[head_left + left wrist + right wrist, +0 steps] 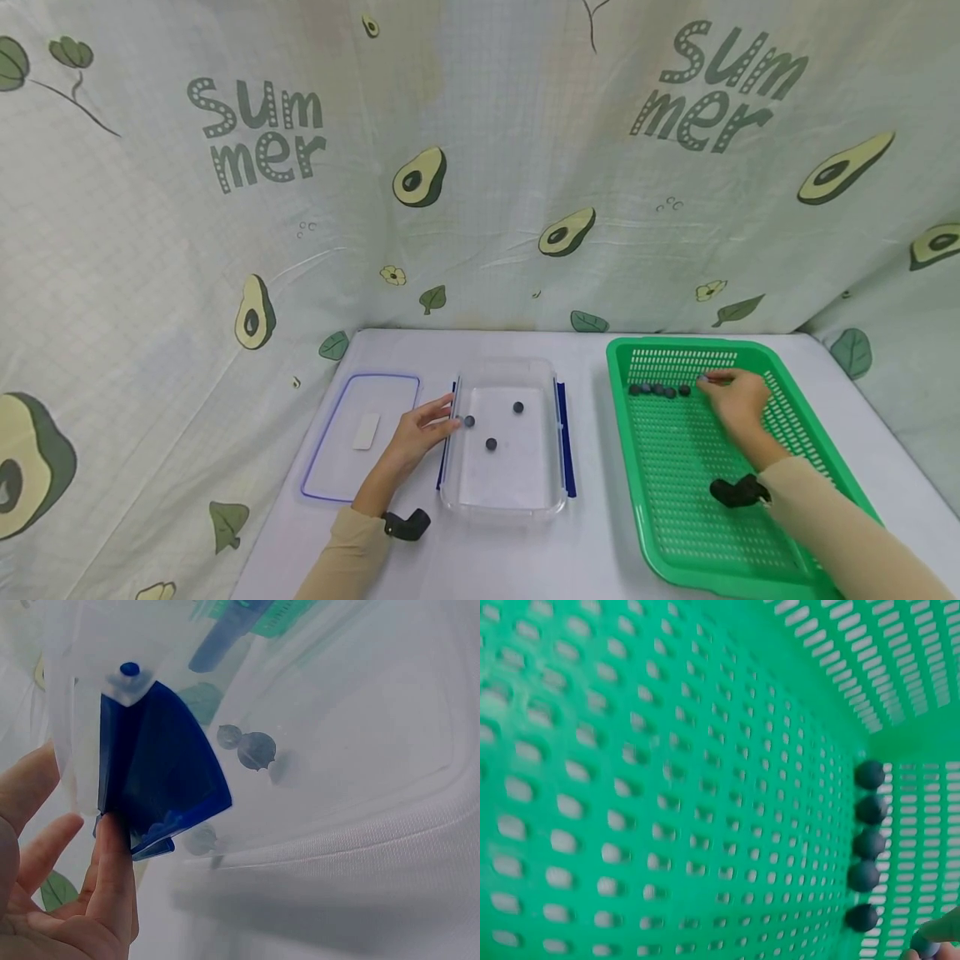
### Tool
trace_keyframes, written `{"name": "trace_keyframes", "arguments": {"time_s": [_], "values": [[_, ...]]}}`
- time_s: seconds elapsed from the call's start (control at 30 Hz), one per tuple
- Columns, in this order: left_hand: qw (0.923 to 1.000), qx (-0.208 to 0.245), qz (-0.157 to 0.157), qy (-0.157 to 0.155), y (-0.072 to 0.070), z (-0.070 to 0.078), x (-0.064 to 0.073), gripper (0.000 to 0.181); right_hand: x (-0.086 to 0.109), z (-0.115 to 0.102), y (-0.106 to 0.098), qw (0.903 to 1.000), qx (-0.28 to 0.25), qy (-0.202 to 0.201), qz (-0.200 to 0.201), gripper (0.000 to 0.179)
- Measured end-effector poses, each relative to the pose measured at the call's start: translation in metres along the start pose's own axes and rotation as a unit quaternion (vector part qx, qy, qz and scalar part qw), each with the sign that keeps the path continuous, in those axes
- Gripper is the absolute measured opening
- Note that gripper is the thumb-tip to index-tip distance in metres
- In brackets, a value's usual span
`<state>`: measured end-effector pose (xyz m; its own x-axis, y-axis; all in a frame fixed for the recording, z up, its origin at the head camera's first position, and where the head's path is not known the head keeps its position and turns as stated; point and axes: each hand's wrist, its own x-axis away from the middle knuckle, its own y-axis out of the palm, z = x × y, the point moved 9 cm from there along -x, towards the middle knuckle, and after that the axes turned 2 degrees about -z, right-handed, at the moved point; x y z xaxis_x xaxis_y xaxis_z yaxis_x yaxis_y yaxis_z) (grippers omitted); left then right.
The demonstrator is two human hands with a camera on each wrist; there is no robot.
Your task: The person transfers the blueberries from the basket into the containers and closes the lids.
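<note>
Berries going from the green basket [813, 433] into the clear container [504, 500], one at a time.

The right hand [738, 404] reaches into the basket's far end and pinches a dark berry [922, 946] at the end of a row of five [868, 844]. The left hand [416, 433], fingers straight, rests against the container's blue clip [154, 769], steadying it; three berries [491, 444] already lie inside. I'd judge the next move calls for a gentle lift and carry leftward. The lid [360, 433] lies on the table [592, 550].
</note>
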<state>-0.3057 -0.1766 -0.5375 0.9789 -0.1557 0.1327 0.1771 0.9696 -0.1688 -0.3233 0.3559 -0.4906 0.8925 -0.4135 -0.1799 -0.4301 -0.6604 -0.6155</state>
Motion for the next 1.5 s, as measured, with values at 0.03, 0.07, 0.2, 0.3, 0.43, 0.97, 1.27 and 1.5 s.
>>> {"name": "trace_keyframes", "arguments": {"time_s": [0.03, 0.07, 0.2, 0.3, 0.43, 0.97, 1.27, 1.5], "values": [[1.0, 0.0, -0.001, 0.001, 0.0, 0.001, 0.0, 0.057, 0.001, -0.003, 0.001, 1.0, -0.003, -0.007, -0.003, 0.022], [1.0, 0.002, -0.002, 0.001, 0.0, 0.001, 0.0, 0.057, 0.002, -0.006, 0.002, 0.9999, -0.003, -0.013, -0.005, 0.022], [1.0, -0.003, -0.002, 0.006, 0.0, 0.002, 0.001, 0.057, 0.006, -0.014, 0.007, 0.9995, -0.001, -0.026, -0.016, 0.022], [1.0, -0.004, -0.002, 0.005, 0.0, 0.001, 0.001, 0.057, 0.01, -0.018, 0.009, 0.9993, -0.006, -0.031, -0.019, 0.023], [1.0, -0.003, -0.001, 0.006, 0.0, 0.002, 0.001, 0.056, 0.013, -0.026, 0.01, 0.9983, -0.025, -0.05, -0.017, 0.023], [1.0, 0.003, -0.003, 0.003, 0.001, 0.002, 0.003, 0.057, 0.025, -0.054, 0.009, 0.9929, -0.059, -0.074, -0.071, 0.023], [1.0, 0.004, -0.007, 0.005, 0.0, 0.003, 0.002, 0.059, 0.03, -0.07, 0.009, 0.9882, -0.076, -0.082, -0.105, 0.027], [0.9999, 0.007, -0.007, 0.008, 0.0, 0.004, 0.003, 0.058, 0.035, -0.086, 0.014, 0.9787, -0.121, -0.083, -0.144, 0.031]]}}
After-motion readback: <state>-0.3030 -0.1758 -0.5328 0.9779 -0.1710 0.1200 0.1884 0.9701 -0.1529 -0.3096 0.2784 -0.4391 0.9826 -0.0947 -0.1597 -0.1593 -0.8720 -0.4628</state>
